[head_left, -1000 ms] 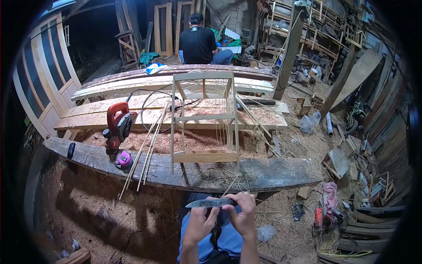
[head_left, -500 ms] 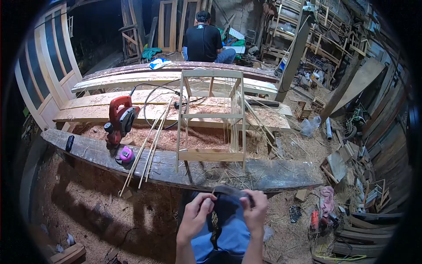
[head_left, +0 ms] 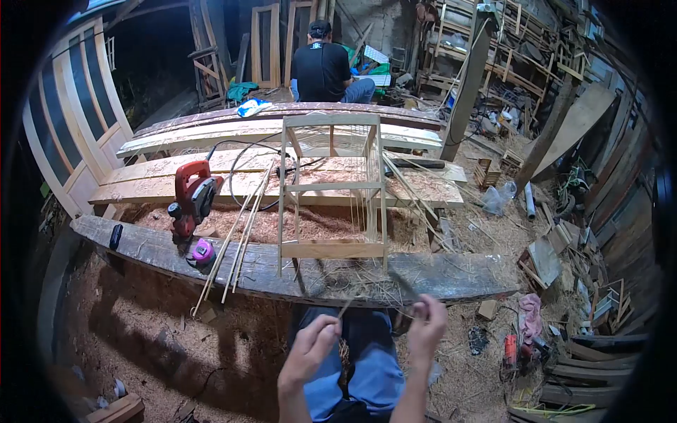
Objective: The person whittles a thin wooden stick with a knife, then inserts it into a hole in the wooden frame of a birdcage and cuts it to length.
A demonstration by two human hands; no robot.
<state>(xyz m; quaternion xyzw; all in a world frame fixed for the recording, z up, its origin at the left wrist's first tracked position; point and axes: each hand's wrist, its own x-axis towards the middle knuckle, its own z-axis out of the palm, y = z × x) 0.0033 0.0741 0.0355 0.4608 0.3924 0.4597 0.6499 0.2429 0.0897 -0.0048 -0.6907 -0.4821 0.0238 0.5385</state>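
Note:
My left hand [head_left: 310,347] is closed around a thin bamboo stick [head_left: 345,308], whose short end pokes up past the fingers. In my right hand [head_left: 426,326] is a knife; its dark, slightly blurred blade [head_left: 404,285] points up and left, apart from the stick. Both hands are above my lap, at the near edge of a worn wooden beam [head_left: 451,275]. On that beam stands an upright wooden cage frame [head_left: 333,251], with thin bamboo bars fitted along its right side. Long bamboo strips [head_left: 243,243] lean across the beam left of the frame.
A red power planer [head_left: 189,201] and a pink tape measure [head_left: 202,251] sit on the beam's left part. Shavings-covered planks [head_left: 155,187] lie behind. Another person [head_left: 321,70] sits at the back, facing away. A wooden post [head_left: 465,92] rises at right.
My right hand has moved right and slightly up, swinging the knife away from the stick to point upward. My left hand has shifted slightly left and down, still gripping the stick.

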